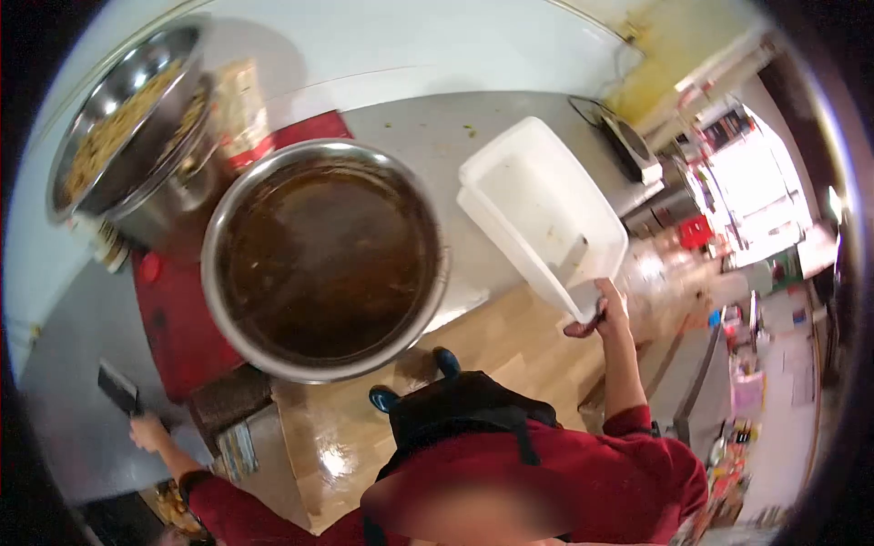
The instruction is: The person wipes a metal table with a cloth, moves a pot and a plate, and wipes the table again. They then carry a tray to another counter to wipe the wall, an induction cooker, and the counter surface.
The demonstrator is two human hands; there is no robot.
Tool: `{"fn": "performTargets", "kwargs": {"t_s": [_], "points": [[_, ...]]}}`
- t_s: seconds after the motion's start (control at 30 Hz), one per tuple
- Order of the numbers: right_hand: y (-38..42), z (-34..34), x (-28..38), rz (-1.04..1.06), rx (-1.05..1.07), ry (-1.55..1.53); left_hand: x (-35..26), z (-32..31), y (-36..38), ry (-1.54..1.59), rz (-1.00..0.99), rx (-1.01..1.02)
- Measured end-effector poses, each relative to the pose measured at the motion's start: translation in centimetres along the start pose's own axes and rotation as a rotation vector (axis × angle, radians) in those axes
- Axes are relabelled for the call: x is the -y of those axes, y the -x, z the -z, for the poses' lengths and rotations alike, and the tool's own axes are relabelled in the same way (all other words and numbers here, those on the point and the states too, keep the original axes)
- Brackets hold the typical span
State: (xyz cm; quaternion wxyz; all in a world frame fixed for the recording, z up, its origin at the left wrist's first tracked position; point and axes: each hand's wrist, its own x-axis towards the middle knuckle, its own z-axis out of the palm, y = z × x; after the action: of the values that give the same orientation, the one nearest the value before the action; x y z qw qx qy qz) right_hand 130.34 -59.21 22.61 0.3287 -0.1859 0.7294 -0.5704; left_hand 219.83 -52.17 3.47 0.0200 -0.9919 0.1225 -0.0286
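My left hand (149,433) is closed round the handle of a cleaver (118,386), its broad blade over the grey worktop at the left. My right hand (612,312) grips the near corner of a white plastic tub (521,238), which tilts towards me at the front of the counter. A few small dark scraps lie in the tub; otherwise its inside is bare. Between my hands stands a large steel basin (426,196) of dark brown liquid (332,264).
Behind the basin, a red board (177,318) lies on the worktop. At the back left, a steel bowl (182,44) of pale shredded food rests on a steel pot (173,205). Beside them stands a plastic bag (241,114). A kitchen scale (628,150) sits back right.
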Motion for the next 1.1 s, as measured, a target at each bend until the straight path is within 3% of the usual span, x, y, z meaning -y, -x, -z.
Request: {"fn": "performTargets", "kwargs": {"t_s": [0.07, 0.13, 0.17, 0.23, 0.3, 0.37, 0.43, 0.5, 0.53, 0.57, 0.63, 0.67, 0.7, 0.77, 0.8, 0.9, 0.93, 1.0, 1.07, 1.1], "points": [[0.9, -0.6, 0.3, -0.012, 0.016, -0.028, 0.6, -1.7, -1.5, -0.02, 0.051, -0.051], [-0.5, 0.1, -0.8, 0.005, 0.07, -0.054, -2.2, 2.2, 3.7, 0.013, 0.114, -0.287], [-2.1, 1.2, -2.0, -0.013, 0.126, -0.089, -2.6, 2.3, 3.5, 0.025, 0.095, -0.292], [-3.0, 1.2, -3.0, -0.015, 0.059, -0.163, -1.8, 2.8, 2.5, 0.177, -0.348, -0.739], [-4.0, 2.4, -4.4, -0.028, 0.042, -0.233, -7.3, 13.6, 14.8, 0.881, -0.654, -0.771], [-5.7, 4.7, -5.0, -0.056, 0.12, -0.148, -11.6, 22.1, 28.6, 1.157, -0.786, -0.574], [-7.7, 7.8, -4.7, -0.103, 0.252, -0.069, -14.0, 22.0, 37.6, 1.382, -1.224, -0.419], [-9.1, 9.4, -3.1, -0.106, 0.265, 0.014, -17.7, 26.2, 49.1, 1.108, -1.341, -0.055], [-10.4, 10.7, -2.9, -0.105, 0.299, 0.045, -19.8, 27.0, 52.9, 1.163, -1.411, 0.147], [-11.4, 11.9, -2.6, -0.106, 0.283, 0.031, -22.0, 26.3, 55.9, 1.295, -1.351, 0.449], [-13.8, 14.0, -1.5, -0.055, 0.442, 0.201, -26.3, 25.9, 59.7, 1.229, -1.199, 0.963], [-14.2, 14.8, -1.3, -0.072, 0.424, 0.188, -28.1, 25.7, 61.3, 1.156, -1.076, 1.195], [-14.8, 15.4, -0.6, -0.084, 0.463, 0.216, -29.3, 25.1, 63.1, 1.137, -1.092, 1.206], [-16.6, 17.2, -0.8, -0.085, 0.526, 0.256, -31.8, 24.3, 67.0, 1.093, -0.767, 1.77], [-17.3, 18.3, -0.1, -0.078, 0.513, 0.245, -32.6, 24.3, 69.2, 1.087, -0.788, 1.774], [-19.7, 20.5, 1.3, -0.059, 0.532, 0.316, -34.0, 20.0, 72.3, 0.91, -0.845, 1.529], [-20.9, 21.1, 1.0, -0.062, 0.522, 0.31, -34.9, 18.3, 72.5, 0.901, -0.855, 1.534], [-23.7, 21.8, 0.6, -0.029, 0.472, 0.09, -37.0, 16.2, 73.0, 1.0, -0.624, 1.516], [-26.1, 22.1, 2.0, 0.049, 0.486, -0.054, -39.7, 19.2, 72.8, 1.027, -0.595, 1.596], [-28.0, 22.1, 2.4, 0.061, 0.39, -0.208, -41.2, 20.3, 72.5, 1.06, -0.566, 1.67]]}}
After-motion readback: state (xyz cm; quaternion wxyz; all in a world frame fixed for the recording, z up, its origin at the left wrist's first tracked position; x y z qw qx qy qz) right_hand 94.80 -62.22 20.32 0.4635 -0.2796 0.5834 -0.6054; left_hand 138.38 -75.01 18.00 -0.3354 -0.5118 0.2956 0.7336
